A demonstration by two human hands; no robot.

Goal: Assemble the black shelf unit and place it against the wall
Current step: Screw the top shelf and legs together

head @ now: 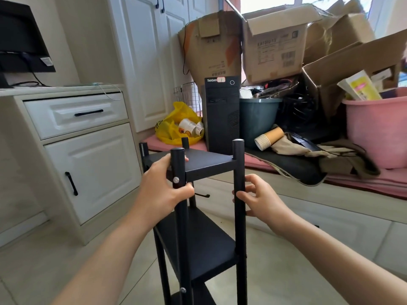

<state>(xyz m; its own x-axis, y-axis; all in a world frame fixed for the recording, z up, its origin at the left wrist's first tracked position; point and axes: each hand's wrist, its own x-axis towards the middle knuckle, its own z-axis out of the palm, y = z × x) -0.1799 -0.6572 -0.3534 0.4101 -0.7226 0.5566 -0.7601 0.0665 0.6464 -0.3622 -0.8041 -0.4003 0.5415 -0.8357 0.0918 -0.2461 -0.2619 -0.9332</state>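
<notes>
The black metal shelf unit with round tubular posts (199, 227) stands upright on the pale tiled floor (286, 271), directly in front of the person. Its flat black top shelf panel (204, 160) sits just below the post tops; a second black shelf panel (198, 241) lies lower down.

The left hand (160, 188) is closed around the near-left black post (179, 208), with the thumb pressed against the post just below a silver screw head (175, 179) and the fingers wrapped behind the edge of the top panel.

The right hand (258, 198) is part-open at the near-right black post (239, 194). Its thumb and curled fingertips touch the post's side; the grip is loose and not fully closed.

Behind the unit, a black desktop computer tower (222, 115) stands on a pink mat (330, 175). Beside the tower lie a yellow plastic bag (174, 126), a stack of brown paper cups (268, 135), open brown cardboard boxes (273, 47) and a pink plastic tub (378, 128). A white cabinet with black handles (83, 150) stands to the left.
</notes>
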